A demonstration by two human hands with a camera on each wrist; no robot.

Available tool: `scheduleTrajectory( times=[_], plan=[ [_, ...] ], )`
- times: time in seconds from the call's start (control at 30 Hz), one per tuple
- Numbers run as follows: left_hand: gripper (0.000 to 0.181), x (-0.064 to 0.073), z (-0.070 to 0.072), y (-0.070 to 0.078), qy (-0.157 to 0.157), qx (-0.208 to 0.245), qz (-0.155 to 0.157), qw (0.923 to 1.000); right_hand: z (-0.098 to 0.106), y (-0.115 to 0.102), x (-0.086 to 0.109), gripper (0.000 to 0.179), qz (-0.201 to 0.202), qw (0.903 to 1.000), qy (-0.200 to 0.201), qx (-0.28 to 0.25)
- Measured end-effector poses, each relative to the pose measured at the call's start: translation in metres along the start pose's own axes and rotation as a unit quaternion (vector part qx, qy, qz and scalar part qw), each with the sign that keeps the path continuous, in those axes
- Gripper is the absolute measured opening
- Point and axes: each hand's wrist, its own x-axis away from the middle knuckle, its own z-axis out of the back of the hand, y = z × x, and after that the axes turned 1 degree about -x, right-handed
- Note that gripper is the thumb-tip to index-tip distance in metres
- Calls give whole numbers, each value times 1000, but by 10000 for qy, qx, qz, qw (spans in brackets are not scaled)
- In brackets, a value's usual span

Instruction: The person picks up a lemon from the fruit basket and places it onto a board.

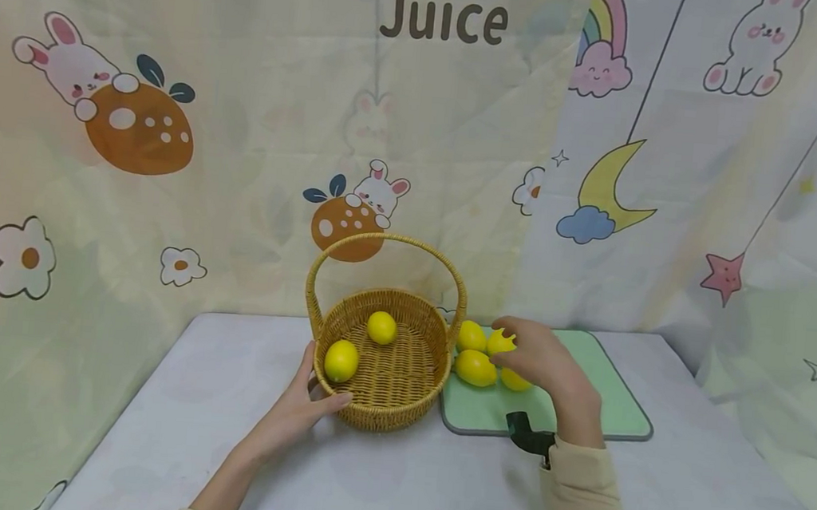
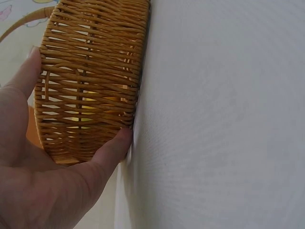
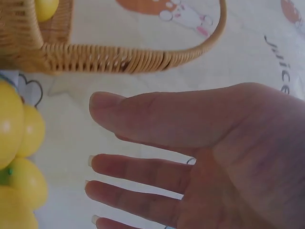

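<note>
A wicker basket (image 1: 383, 420) with a tall arched handle stands upright on the table, two lemons (image 1: 381, 328) inside it. Curved about the basket's left side, my left hand (image 1: 302, 403) grips it, thumb at the front; the left wrist view has thumb and a finger against the weave. My right hand (image 1: 540, 357) hovers over several lemons (image 1: 475, 368) lying on a green cutting board (image 1: 554, 415), right of the basket. In the right wrist view its fingers (image 3: 138, 171) are spread and apart from the lemons (image 3: 28, 183), holding nothing. The hand partly hides some lemons in the head view.
The white-covered table (image 1: 212, 368) ends at a printed curtain (image 1: 258, 155) with cartoon rabbits and the word Juice. The basket's handle (image 1: 390, 237) rises in front of this curtain. The board's left edge lies close to the basket.
</note>
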Motion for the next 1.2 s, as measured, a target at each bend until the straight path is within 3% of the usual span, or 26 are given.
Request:
scheduleTrajectory(
  times=[0.47, 0.73, 0.93, 1.2],
  plan=[
    [115, 0, 1, 4, 33, -2, -23, 10000, -23, -52, -2, 46, 1183, 9927, 147, 154],
    [114, -1, -2, 2, 32, 60, -78, 9999, -44, -60, -22, 53, 1195, 9927, -93, -158],
    [114, 1, -4, 2, 92, 96, -150, 9998, -59, -61, -38, 53, 1416, 9895, -214, -196],
    [113, 2, -1, 3, 76, 170, -212, 9996, -55, -81, -62, 53, 1500, 9871, -551, 71]
  ],
)
